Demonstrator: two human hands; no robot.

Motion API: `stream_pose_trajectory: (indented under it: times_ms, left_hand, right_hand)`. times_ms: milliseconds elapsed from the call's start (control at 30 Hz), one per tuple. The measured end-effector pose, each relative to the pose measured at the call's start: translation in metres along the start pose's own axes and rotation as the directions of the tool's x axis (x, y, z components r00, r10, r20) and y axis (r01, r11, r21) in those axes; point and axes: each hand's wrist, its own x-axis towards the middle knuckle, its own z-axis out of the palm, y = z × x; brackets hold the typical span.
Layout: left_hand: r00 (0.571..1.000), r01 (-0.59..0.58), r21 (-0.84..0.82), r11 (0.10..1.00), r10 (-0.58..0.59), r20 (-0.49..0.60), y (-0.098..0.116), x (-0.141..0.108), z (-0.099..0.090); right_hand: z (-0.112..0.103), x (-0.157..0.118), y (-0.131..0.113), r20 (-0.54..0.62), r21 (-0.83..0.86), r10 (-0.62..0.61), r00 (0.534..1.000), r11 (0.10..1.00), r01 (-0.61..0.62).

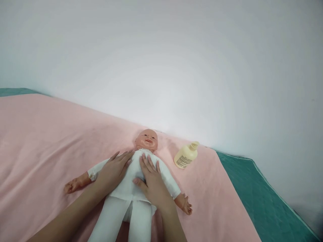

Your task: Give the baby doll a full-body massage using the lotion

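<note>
A baby doll (133, 191) in a white top and white trousers lies on its back, head away from me, arms spread to both sides. My left hand (114, 169) rests flat on the left side of its chest and shoulder, fingers stretched out. On the right side of the chest lies my right hand (151, 178), its fingers extended and the thumb apart, pointing toward the middle. Neither hand grips anything. Beside the doll's head, to the right, stands a pale yellow pump bottle (186, 155) with dark print on its label.
A pink blanket (45, 141) with soft folds lies under the doll and bottle. Green quilted cloth (259, 191) shows past its right edge and at the far left. Behind the bed rises a plain white wall (161, 60).
</note>
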Motion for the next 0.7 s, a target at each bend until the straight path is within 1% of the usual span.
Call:
stream_pose_trajectory:
  times_ms: [100,167,267,333,367,433,467,533,600,700]
  left_hand:
    - [1.0,0.019,-0.038,0.999,-0.019,0.015,0.003,0.0,-0.003]
    - [0.999,0.039,-0.064,0.997,-0.038,0.018,0.005,0.0,-0.005]
    - [0.999,0.054,-0.142,0.988,-0.053,0.009,0.008,0.0,-0.008]
    - [1.0,0.028,-0.248,0.968,-0.027,0.009,0.01,-0.001,-0.012]
    - [1.0,-0.004,-0.314,0.949,0.01,0.017,0.012,-0.001,-0.014]
    - [0.99,-0.099,-0.44,0.893,0.133,0.046,0.017,-0.002,-0.021]
    - [0.976,-0.148,-0.492,0.858,0.206,0.065,0.021,-0.003,-0.024]
    - [0.935,-0.216,-0.566,0.796,0.336,0.115,0.028,-0.003,-0.031]
    - [0.902,-0.224,-0.595,0.772,0.396,0.174,0.034,-0.003,-0.038]
    - [0.855,-0.23,-0.585,0.778,0.448,0.26,0.039,0.0,-0.044]
  right_hand:
    - [0.0,0.0,0.008,-0.012,0.017,0.076,0.997,0.997,-0.076]
    - [-0.005,-0.003,0.012,0.005,0.032,0.12,0.993,0.992,-0.12]
    - [-0.017,-0.01,0.017,0.099,0.045,0.192,0.976,0.979,-0.197]
    - [-0.026,-0.015,0.02,0.176,0.052,0.229,0.957,0.969,-0.241]
    - [-0.03,-0.017,0.021,0.202,0.057,0.24,0.949,0.965,-0.256]
    - [-0.034,-0.021,0.024,0.23,0.07,0.251,0.94,0.959,-0.273]
    - [-0.035,-0.022,0.025,0.236,0.077,0.251,0.939,0.958,-0.276]
    - [-0.036,-0.022,0.026,0.243,0.091,0.249,0.938,0.956,-0.277]
    - [-0.035,-0.022,0.026,0.245,0.098,0.25,0.937,0.955,-0.28]
    - [-0.035,-0.021,0.026,0.241,0.097,0.257,0.936,0.953,-0.287]
